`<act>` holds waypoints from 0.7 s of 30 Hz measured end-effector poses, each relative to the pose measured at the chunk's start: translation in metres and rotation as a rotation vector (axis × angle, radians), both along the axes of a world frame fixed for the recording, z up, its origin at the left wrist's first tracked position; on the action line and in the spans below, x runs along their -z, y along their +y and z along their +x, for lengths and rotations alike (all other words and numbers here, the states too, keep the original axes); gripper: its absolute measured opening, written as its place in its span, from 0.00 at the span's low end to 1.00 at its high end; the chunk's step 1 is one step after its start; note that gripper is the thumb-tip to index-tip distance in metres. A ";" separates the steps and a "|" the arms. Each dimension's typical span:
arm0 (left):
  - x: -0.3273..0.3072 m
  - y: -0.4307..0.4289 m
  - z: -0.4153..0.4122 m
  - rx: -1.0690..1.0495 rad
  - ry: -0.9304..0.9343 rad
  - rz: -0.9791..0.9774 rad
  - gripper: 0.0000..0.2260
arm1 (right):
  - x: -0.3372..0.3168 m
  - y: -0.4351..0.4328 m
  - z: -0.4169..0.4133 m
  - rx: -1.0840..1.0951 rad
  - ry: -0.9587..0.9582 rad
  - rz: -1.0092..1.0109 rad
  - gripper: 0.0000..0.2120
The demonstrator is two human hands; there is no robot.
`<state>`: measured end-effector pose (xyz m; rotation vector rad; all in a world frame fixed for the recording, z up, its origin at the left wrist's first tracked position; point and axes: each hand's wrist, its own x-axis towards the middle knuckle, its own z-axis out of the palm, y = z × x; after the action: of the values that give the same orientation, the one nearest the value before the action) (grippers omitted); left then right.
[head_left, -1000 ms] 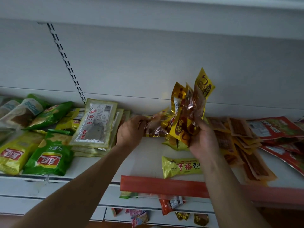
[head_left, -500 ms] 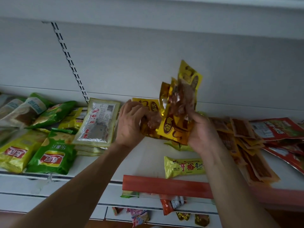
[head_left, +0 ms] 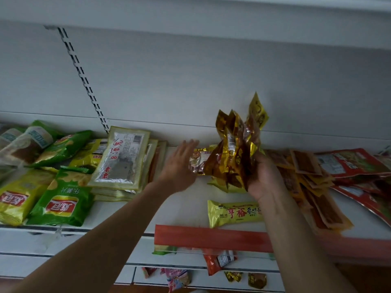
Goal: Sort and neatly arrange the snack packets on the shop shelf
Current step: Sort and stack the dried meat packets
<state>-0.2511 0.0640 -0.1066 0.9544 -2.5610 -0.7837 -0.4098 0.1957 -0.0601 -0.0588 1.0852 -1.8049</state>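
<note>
Head view: gold packets (head_left: 237,149) are gripped in the right hand (head_left: 264,180), fingers curled round them; the left hand (head_left: 178,166) (blurred) is spread flat beside them, fingers straight.

Gold-and-brown foil packets (head_left: 237,149), green and yellow crisp bags (head_left: 61,204), yellow bar wrapper (head_left: 232,212) with red lettering, orange-red shelf strip (head_left: 211,237), possibly plastic.

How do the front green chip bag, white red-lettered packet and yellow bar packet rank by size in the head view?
1. Green chip bag and white packet: look alike.
2. Yellow bar packet: smallest, partly hidden.
</note>
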 end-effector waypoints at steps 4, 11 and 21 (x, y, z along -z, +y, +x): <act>0.020 0.003 -0.011 0.135 -0.109 -0.096 0.31 | 0.000 0.007 -0.003 0.060 -0.008 -0.037 0.14; 0.015 0.001 -0.005 -0.181 0.094 -0.264 0.15 | 0.006 0.020 -0.011 0.037 0.054 -0.217 0.12; -0.054 0.028 0.002 0.090 0.633 1.130 0.26 | -0.004 -0.001 0.008 -0.046 0.361 -0.135 0.18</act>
<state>-0.2495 0.0921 -0.0523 0.6312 -1.5031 -2.2143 -0.4020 0.1947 -0.0562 -0.5030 1.1967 -1.8669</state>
